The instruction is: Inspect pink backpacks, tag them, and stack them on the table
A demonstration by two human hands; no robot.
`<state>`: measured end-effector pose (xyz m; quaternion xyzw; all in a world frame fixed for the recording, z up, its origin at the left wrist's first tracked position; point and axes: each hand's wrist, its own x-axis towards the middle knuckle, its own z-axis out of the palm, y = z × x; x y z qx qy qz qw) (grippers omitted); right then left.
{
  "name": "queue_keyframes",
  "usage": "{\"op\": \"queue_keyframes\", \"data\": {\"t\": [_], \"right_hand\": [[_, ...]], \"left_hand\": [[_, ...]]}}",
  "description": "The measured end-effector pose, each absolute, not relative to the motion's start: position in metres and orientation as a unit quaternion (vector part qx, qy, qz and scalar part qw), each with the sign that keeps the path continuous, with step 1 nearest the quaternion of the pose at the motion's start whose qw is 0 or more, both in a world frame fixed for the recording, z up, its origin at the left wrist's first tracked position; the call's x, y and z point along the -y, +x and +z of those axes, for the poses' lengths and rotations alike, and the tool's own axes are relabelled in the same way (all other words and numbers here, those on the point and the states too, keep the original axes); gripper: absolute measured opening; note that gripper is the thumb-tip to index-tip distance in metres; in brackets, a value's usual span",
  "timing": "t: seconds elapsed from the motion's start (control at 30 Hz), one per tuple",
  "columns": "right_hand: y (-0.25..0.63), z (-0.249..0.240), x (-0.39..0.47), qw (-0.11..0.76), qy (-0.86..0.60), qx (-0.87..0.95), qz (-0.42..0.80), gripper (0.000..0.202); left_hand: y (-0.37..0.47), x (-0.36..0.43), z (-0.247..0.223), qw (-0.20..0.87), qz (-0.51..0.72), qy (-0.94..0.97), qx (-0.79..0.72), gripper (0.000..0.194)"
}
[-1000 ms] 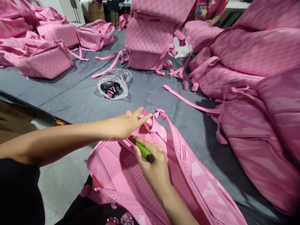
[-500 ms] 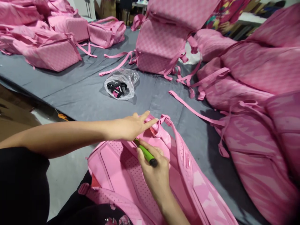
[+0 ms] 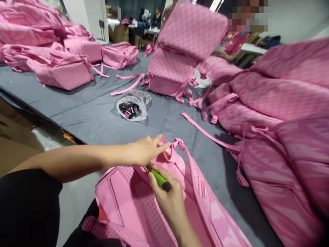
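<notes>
Presently, lower centre of frame:
Left hand (image 3: pixel 144 152): fingers flat, pinning the backpack (image 3: pixel 154 202) top steady.
Right hand (image 3: pixel 168 197): closed around green tool (image 3: pixel 158 178), tip at seam.
Backpack: counter (image 3: pixel 84 113) edge.

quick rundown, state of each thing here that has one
left hand: pressed flat on the top of the pink backpack, holding nothing
right hand: shut on a green tool, tip at the backpack's top edge
pink backpack: lying back panel up
plastic bag: crumpled, lying on the grey table cover, dark parts inside
stacked backpacks: piled, straps hanging loose
</notes>
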<state>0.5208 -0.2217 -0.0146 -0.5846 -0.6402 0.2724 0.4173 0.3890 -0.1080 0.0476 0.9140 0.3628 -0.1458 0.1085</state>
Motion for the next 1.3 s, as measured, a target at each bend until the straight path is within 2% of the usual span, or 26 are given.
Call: {"op": "queue_keyframes", "data": {"t": [0.13, 0.3, 0.37, 0.43, 0.5, 0.53, 0.7, 0.83, 0.97, 1.1, 1.3], "right_hand": [[0.522, -0.018, 0.217, 0.415, -0.589, 0.632, 0.285, 0.025], [0.521, -0.019, 0.214, 0.414, -0.579, 0.596, 0.372, 0.027], [0.521, -0.018, 0.214, 0.421, -0.583, 0.591, 0.366, 0.027], [0.521, -0.018, 0.215, 0.430, -0.580, 0.592, 0.358, 0.027], [0.522, -0.019, 0.216, 0.424, -0.587, 0.600, 0.339, 0.027], [0.522, -0.019, 0.216, 0.423, -0.594, 0.603, 0.325, 0.026], [0.521, -0.017, 0.215, 0.430, -0.596, 0.583, 0.346, 0.023], [0.526, -0.011, 0.211, 0.393, -0.622, 0.568, 0.369, 0.022], [0.530, -0.006, 0.206, 0.386, -0.604, 0.529, 0.454, 0.020], [0.532, -0.006, 0.202, 0.412, -0.602, 0.510, 0.455, 0.019], [0.535, -0.007, 0.204, 0.383, -0.600, 0.535, 0.454, 0.018]], "left_hand": [[0.387, 0.107, 0.046, 0.118, -0.121, 0.917, -0.362, 0.102], [0.382, 0.107, 0.042, 0.147, -0.088, 0.919, -0.355, 0.107], [0.374, 0.097, 0.033, 0.189, -0.044, 0.920, -0.340, 0.095], [0.363, 0.074, 0.019, 0.227, 0.019, 0.902, -0.367, 0.067], [0.349, 0.040, 0.004, 0.215, 0.083, 0.851, -0.473, 0.043], [0.342, 0.021, -0.004, 0.196, 0.098, 0.824, -0.522, 0.042], [0.309, -0.052, -0.036, 0.099, 0.109, 0.715, -0.683, 0.043], [0.303, -0.078, -0.058, 0.071, 0.087, 0.648, -0.754, 0.057], [0.307, -0.090, -0.074, 0.087, 0.050, 0.633, -0.768, 0.067], [0.302, -0.087, -0.079, 0.102, 0.004, 0.651, -0.753, 0.063], [0.291, -0.045, -0.078, 0.100, -0.056, 0.668, -0.735, 0.055]]}}
